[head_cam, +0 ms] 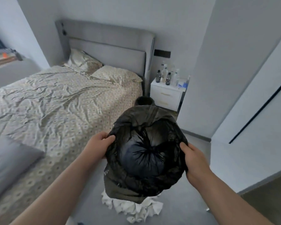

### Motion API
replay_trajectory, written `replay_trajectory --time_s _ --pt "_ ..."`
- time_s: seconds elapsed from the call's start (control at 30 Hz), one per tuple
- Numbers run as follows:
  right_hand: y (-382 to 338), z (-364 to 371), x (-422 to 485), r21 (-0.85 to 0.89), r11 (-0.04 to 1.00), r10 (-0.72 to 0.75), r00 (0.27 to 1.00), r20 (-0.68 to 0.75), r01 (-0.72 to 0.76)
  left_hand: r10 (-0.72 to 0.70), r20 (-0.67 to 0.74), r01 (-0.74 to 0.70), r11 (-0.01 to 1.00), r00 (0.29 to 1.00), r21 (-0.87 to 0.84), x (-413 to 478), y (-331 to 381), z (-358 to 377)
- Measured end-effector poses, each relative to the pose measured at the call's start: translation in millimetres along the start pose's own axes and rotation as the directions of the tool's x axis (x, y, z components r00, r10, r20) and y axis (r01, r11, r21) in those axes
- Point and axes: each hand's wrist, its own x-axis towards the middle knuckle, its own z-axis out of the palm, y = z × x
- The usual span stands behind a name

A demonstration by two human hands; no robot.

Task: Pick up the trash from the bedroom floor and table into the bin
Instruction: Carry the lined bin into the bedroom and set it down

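A black bin bag (146, 153) is held open in mid-air by both hands. Its rim is pinched by the left hand (98, 146) on one side, with fingers curled over the plastic, and clamped by the right hand (195, 159) on the opposite side, thumb on top. Between the two grips the gathered bottom of the bag is seen from above, puckered into a knot. No trash can be made out inside the bag.

Directly below the bag, a heap of crumpled white tissues (136, 208) lies on the grey floor (193, 200); the heap's upper part is hidden by the bag, so its full extent cannot be told. Beyond the bag, a dark bin (144, 101) is mostly covered by it, and only the rim shows. Just past the bin, on the right hand's side, a white nightstand (167, 95) carries several bottles (168, 75); their labels are too blurred to be read. A small scrap (207, 209) on the floor below the right forearm cannot be identified. To the left hand's side a bed (55, 98) with patterned bedding is cut off by the frame edge. No legible writing or brand is visible anywhere.
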Motion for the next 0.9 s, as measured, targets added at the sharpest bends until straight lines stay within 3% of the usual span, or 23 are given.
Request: replay_trajectory --time_s 0.33,0.9 --pt "-5.5 82.1 68.6 -0.059 0.997 0.059 0.995 0.082 -0.055 -0.1 -0.093 0.079 0.975 0.991 -0.209 49.2 -18.8 -35.5" --pt "-35.1 178.6 187.1 -0.053 0.986 0.164 0.966 0.199 -0.156 -0.178 -0.299 0.128 0.976 0.938 -0.179 162.6 22.9 -69.5"
